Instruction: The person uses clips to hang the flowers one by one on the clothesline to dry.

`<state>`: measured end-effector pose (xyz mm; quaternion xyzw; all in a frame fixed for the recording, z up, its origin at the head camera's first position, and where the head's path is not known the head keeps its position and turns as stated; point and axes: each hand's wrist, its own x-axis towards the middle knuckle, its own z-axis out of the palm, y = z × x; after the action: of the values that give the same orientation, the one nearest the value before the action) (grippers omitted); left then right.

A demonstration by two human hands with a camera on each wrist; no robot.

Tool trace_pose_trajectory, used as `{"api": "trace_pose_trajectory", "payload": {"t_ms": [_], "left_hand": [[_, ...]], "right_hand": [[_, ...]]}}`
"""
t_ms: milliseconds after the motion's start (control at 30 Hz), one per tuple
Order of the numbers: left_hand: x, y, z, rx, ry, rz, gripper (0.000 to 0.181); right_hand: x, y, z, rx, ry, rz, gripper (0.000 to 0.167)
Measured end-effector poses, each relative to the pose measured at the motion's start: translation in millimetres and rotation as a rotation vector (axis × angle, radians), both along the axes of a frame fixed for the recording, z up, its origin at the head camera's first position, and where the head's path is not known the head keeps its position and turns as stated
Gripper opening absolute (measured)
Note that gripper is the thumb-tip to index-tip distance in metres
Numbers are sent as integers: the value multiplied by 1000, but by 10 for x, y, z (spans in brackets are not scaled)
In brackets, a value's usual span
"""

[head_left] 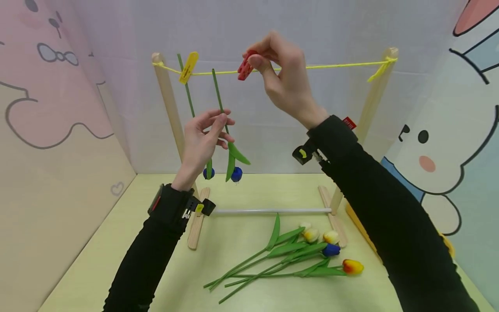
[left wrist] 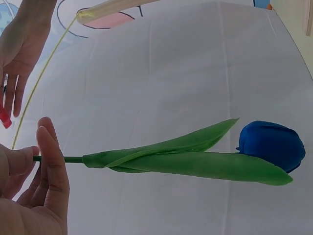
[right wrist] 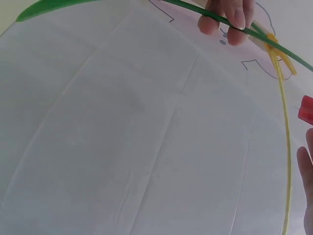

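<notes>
My left hand (head_left: 202, 134) pinches the green stem of a blue tulip (left wrist: 271, 147) between thumb and fingers. The tulip hangs head down, its stem end reaching up to the yellow string (head_left: 331, 66). In my right hand (head_left: 286, 69) is a red clothespin (head_left: 246, 66), gripped between thumb and fingers at string height, right of the stem; the right wrist view catches only its edge. A yellow clothespin (head_left: 189, 68) on the string clips another stem near the left post, and that stem's blue tulip head (head_left: 208, 173) hangs behind my left hand.
Wooden posts (head_left: 167, 99) hold the string, with flat wooden feet (head_left: 199, 221) and a white rod (head_left: 269, 211) low between them. On the table lie several tulips (head_left: 352, 267) in white, blue and orange-yellow. A yellow-orange object (head_left: 360, 225) is partly hidden behind my right arm.
</notes>
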<state>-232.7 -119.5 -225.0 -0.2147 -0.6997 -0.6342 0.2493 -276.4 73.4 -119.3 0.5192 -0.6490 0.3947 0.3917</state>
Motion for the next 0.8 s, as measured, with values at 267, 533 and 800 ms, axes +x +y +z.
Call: {"api": "trace_pose_trajectory", "payload": {"t_ms": [267,533,800], "left_hand": [[-44,14,82,22,3,87,32],[-44,22,128,-5,9,167,31],[-47,47,144,-11,17,215,31]], "right_hand": [[-27,-134,113,-45,-154,-47,18],[-80,-235,188,-35,-171,-117,20],[-81,-344,254,-3,-192,-118,21]]}}
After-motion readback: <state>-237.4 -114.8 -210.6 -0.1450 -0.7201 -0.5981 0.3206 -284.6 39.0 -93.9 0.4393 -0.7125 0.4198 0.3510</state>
